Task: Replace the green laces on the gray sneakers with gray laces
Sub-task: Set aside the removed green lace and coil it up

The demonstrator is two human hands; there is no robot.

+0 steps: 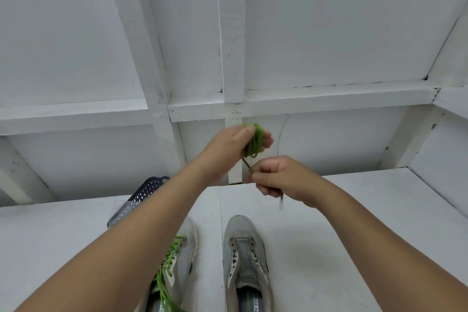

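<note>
Green lace (pixel 254 143), pulled free of the right sneaker (pixel 247 258), is coiled around the left hand (pixel 234 144) for tidiness; right hand (pixel 276 177) pinches its tail; left sneaker (pixel 177 261) remains laced on the near tabletop (pixel 329 235).

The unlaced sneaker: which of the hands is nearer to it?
Right. The right hand hovers just above the unlaced sneaker, pinching the lace end; the left hand is higher and farther back, holding the green lace bundle.
</note>
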